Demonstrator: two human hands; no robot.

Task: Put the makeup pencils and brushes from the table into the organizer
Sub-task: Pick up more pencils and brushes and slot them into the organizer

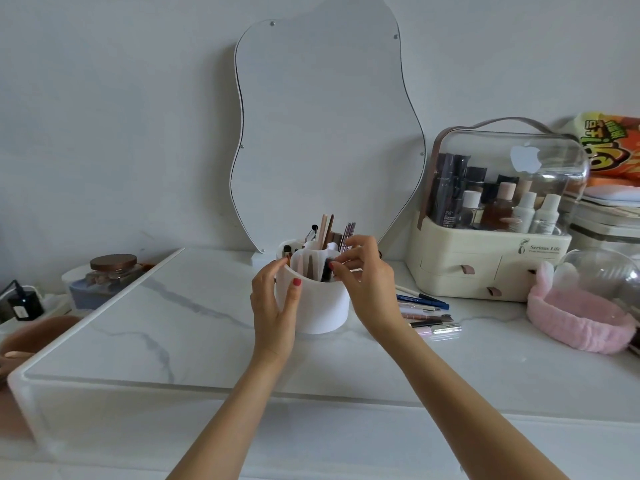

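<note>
Left hand [277, 303]: wrapped round organizer [313, 306].
Right hand [363, 271]: brush [326, 270] pinched, being lowered in.
Left: pencils [424, 311] (several) on table [173, 323].

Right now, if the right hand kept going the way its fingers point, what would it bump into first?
Probably the dark brush standing in the white organizer. The right hand points left across the rim, fingertips already at that brush. Past it comes the left hand on the organizer's other side. Depth is hard to judge.
</note>
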